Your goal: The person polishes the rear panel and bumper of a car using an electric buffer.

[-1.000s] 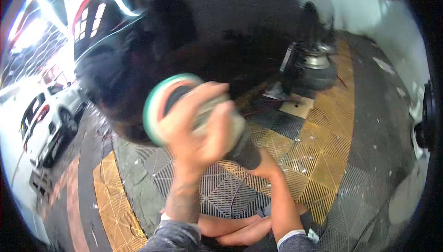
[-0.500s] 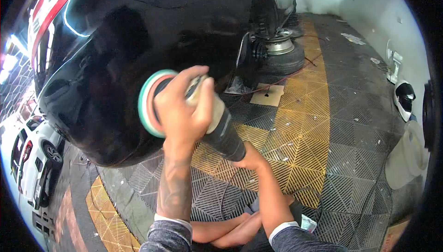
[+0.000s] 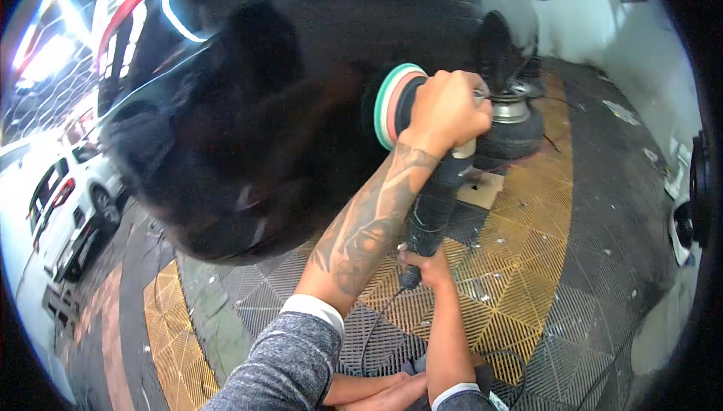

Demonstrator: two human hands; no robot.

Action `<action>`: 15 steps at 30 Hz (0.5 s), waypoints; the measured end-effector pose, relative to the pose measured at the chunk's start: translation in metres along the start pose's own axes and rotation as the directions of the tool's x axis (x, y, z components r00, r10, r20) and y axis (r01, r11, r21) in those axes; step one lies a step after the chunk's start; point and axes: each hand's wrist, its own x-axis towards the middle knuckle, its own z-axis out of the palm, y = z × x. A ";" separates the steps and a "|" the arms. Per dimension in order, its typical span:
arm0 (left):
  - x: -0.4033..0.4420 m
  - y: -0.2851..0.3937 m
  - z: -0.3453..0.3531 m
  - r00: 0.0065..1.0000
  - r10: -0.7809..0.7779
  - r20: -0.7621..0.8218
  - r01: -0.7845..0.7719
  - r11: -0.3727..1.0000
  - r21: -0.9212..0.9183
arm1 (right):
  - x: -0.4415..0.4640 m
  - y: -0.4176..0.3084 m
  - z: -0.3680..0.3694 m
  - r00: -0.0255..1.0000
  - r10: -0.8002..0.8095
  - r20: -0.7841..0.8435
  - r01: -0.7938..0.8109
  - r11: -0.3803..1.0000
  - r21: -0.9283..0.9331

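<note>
A black corded polisher (image 3: pixel 431 219) is held in both hands. My left hand (image 3: pixel 449 110) is closed around its front end, just behind the round pad. At the rear of the body, near the cord, my right hand (image 3: pixel 433 266) wraps around the black grip. The foam pad (image 3: pixel 385 110), with a green rim and white and orange layers, faces the glossy black car bumper (image 3: pixel 248 162). It sits against or very close to the surface; the contact itself is hidden. Both sleeves are grey with white cuffs.
Behind the polisher, a tyre with a metal rim (image 3: pixel 509 128) lies flat beside a piece of cardboard (image 3: pixel 480 189). The cord (image 3: pixel 380 313) trails over yellow and grey floor grating (image 3: pixel 520 260). A white car (image 3: pixel 64 200) stands at left; a wall bounds the right.
The polisher and both hands have moved right along the bumper. The pad is now closer to the wheel area, and the polisher body hangs more upright. The view has shifted slightly.
</note>
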 end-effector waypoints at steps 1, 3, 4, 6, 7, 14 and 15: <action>-0.006 0.003 -0.015 0.999 0.019 -0.032 -0.019 1.000 0.014 | -0.003 -0.006 0.011 1.000 0.024 0.016 -0.023 0.999 -0.037; -0.023 0.010 -0.047 0.996 0.044 -0.083 -0.042 0.999 0.025 | -0.012 -0.014 0.036 0.999 -0.035 0.039 0.038 0.995 -0.094; -0.031 0.011 -0.062 0.995 0.036 -0.091 -0.032 0.998 0.047 | -0.016 -0.015 0.047 0.993 -0.100 0.063 0.106 0.987 -0.119; -0.047 0.014 -0.093 0.985 0.110 -0.135 -0.111 0.994 -0.003 | -0.018 -0.001 0.062 0.971 -0.222 0.085 0.236 0.945 -0.228; -0.055 0.017 -0.108 0.984 0.123 -0.130 -0.121 0.992 0.026 | -0.023 -0.006 0.072 0.969 -0.225 0.098 0.242 0.944 -0.222; -0.116 0.032 -0.198 0.968 0.147 -0.202 -0.160 0.986 -0.051 | -0.060 -0.036 0.123 0.973 -0.136 0.184 0.206 0.870 -0.447; -0.126 0.035 -0.214 0.957 0.184 -0.225 -0.175 0.983 0.058 | -0.057 -0.023 0.126 0.968 -0.142 0.207 0.229 0.839 -0.494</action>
